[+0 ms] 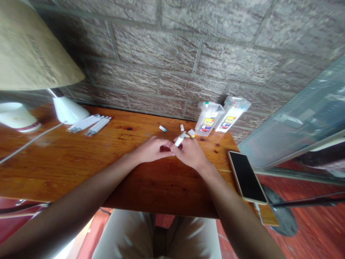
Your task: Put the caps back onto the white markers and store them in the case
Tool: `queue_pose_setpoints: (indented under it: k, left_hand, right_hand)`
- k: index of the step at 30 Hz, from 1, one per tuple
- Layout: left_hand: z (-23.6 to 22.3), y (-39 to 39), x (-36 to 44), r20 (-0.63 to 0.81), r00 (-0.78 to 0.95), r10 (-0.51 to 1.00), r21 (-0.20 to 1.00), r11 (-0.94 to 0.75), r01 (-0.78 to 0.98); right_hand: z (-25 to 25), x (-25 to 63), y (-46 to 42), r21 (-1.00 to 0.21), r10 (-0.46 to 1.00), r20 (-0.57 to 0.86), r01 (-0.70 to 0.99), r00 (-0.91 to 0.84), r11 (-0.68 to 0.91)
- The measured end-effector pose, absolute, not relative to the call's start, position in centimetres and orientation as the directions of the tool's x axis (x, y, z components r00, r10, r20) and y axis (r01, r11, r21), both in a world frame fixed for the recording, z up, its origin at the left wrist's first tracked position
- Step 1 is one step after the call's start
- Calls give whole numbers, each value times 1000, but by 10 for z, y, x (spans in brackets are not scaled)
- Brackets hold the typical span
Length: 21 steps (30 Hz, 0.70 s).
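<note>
A white marker [179, 140] slants up from between my hands, its narrow end pointing away from me. My right hand [191, 152] is closed around it. My left hand [154, 149] has its thumb and fingers curled together at the marker's lower end, against the right hand; their exact hold is partly hidden. Just beyond the hands lie loose marker caps: a white one with a blue-green end [162, 128], a small white one [182, 127] and one with an orange-yellow end [192, 133].
Several grey-white markers [98, 126] lie by the lamp base [68, 109] at left, near a paper cup [18, 117]. Two clear plastic cases [208, 117] [230, 117] stand against the brick wall. A phone [247, 177] on a cable lies at the table's right edge.
</note>
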State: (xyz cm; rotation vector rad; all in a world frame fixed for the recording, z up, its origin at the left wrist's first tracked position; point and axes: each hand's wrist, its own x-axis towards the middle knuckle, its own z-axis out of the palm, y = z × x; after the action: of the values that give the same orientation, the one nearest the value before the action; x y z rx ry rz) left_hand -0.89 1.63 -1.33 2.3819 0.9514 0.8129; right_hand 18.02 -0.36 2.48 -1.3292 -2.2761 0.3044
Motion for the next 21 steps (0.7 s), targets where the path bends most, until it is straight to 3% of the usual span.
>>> queue_pose_setpoints:
  k: [21]
  left_hand:
    - [-12,17,-9,333,605,723,595,-659,460]
  right_hand:
    - [27,181,-4,-455,869,249,740,-428,495]
